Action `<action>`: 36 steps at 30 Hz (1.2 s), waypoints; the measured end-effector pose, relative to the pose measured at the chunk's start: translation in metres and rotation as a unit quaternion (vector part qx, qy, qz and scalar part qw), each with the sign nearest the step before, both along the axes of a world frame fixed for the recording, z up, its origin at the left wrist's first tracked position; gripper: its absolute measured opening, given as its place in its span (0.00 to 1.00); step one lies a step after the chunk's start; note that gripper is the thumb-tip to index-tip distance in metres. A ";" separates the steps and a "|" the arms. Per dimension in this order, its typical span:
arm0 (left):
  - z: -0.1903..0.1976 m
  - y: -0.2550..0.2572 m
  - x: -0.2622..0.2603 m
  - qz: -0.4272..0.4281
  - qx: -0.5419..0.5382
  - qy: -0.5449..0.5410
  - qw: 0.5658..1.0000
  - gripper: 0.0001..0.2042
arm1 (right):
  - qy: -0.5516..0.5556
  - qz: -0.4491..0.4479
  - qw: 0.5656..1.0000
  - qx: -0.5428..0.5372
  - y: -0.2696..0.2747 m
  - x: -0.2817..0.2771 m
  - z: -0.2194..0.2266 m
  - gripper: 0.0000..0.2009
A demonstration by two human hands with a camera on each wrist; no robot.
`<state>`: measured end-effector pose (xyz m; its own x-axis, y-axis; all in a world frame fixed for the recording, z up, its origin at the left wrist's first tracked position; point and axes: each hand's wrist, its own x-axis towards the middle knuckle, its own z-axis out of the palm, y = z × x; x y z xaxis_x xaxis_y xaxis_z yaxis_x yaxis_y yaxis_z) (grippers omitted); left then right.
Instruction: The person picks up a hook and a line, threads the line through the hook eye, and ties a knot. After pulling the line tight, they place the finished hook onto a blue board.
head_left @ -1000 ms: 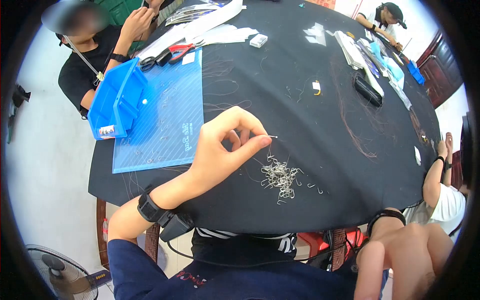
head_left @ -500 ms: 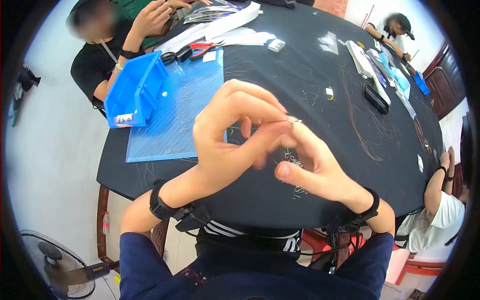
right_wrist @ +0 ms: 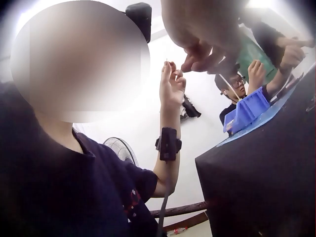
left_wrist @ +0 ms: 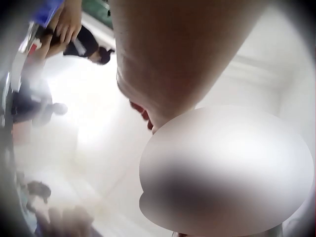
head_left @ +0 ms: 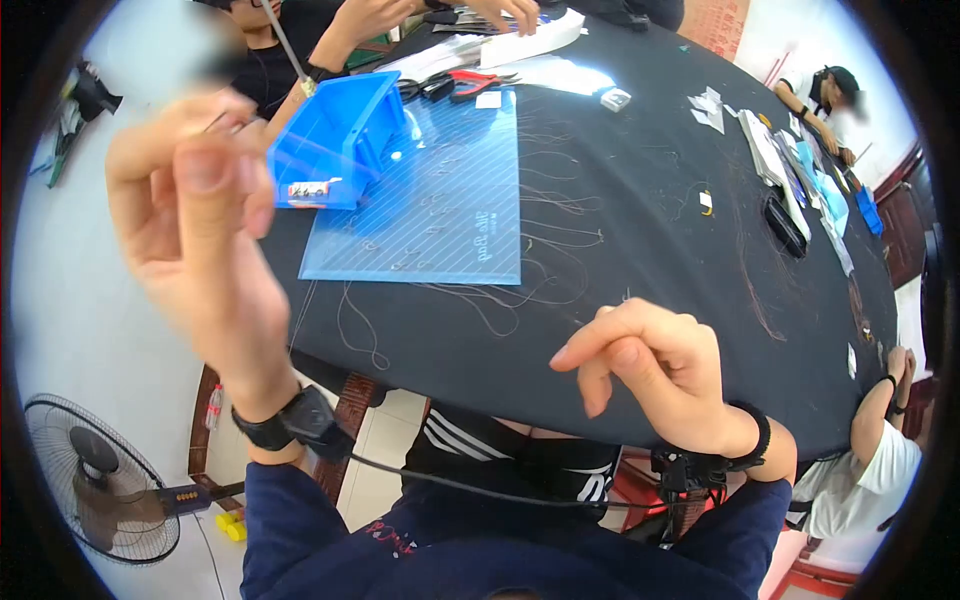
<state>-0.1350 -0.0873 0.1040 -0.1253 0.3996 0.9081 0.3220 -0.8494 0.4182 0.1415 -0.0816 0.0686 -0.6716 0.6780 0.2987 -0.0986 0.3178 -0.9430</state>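
Observation:
My left hand [head_left: 205, 220] is raised high at the left, blurred and close to the head camera. Its thumb and index finger pinch a small, thin fish hook [head_left: 214, 123], and faint pale streaks run rightward from the fingertips. In the right wrist view a thin tip shows above those fingers. My right hand [head_left: 660, 375] hovers near the table's front edge, fingers bent and the thumb lying close to the index finger; I cannot tell whether it holds line. Beyond the hands, hooks [head_left: 432, 205] with line lie on a blue clear file bag [head_left: 420, 255]. The loose hook pile is hidden.
A blue plastic bin [head_left: 330, 150] stands on the bag's left side. Behind it lie red-handled pliers [head_left: 470, 88] and white sheets [head_left: 545, 75]. Dark line strands [head_left: 755, 290] and a black case [head_left: 784, 225] are at the right. Other people sit around the black-covered table [head_left: 620, 250].
My right hand came up from the lower right to my left hand, then the two parted. The left hand rose to the left with the hook; the head view shifted left.

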 end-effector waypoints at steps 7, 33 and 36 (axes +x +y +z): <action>-0.026 -0.043 -0.050 0.165 -0.221 0.031 0.961 0.04 | -0.110 0.041 0.992 -0.036 -0.016 -0.020 -0.014 0.07; -0.036 -0.030 -0.061 0.087 -0.179 -0.015 0.980 0.04 | -0.174 0.276 0.789 0.521 0.040 -0.216 -0.085 0.24; -0.040 -0.037 -0.068 0.080 -0.161 -0.029 0.983 0.04 | -0.178 0.280 0.793 0.510 0.051 -0.210 -0.083 0.23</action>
